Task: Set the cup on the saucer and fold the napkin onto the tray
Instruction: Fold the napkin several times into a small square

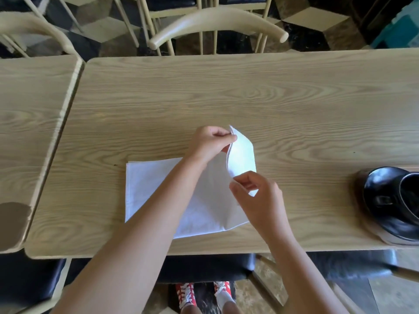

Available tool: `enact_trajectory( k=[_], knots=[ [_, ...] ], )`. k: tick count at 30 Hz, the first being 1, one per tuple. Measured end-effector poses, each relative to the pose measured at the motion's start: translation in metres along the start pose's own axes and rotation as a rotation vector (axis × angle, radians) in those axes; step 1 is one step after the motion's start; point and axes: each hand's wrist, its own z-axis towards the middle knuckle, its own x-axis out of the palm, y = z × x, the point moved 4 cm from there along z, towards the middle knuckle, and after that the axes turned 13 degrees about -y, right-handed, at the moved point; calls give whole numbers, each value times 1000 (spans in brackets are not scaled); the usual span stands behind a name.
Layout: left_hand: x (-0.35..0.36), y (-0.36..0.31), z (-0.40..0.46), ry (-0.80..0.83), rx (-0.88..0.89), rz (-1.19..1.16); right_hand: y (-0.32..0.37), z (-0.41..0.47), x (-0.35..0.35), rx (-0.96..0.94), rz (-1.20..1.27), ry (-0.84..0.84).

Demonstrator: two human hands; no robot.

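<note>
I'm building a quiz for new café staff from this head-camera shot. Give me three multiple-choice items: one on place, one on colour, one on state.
1. Where is the glossy black cup and saucer?
A far right of the table
B far left
C on a chair

2. What colour is the cloth napkin?
A red
B white
C black

3. What state is the napkin in?
A rolled up
B lying fully flat
C right edge lifted by both hands

Key: 1 A, at the picture's right edge. 2 B, plain white. 3 C, left hand and right hand pinch the raised edge.
</note>
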Motion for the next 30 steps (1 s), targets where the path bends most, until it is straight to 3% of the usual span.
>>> enact_trajectory(
  k=[5, 13, 21, 26, 30],
  knots=[
    [-31, 10, 2, -71, -15, -25, 15, -12, 18, -66, 13, 25],
    [-129, 21, -4, -195, 84, 2, 66, -43, 71, -389, -32, 20],
    [-173, 106, -10, -322, -22, 201, 50, -73, 138, -374, -159, 240],
    [-184, 129, -13, -356, -64, 308, 46, -90, 158, -424, -221, 218],
    [-193, 140, -13, -361, -134, 263, 44, -98, 168, -464, -230, 209]
  ],
)
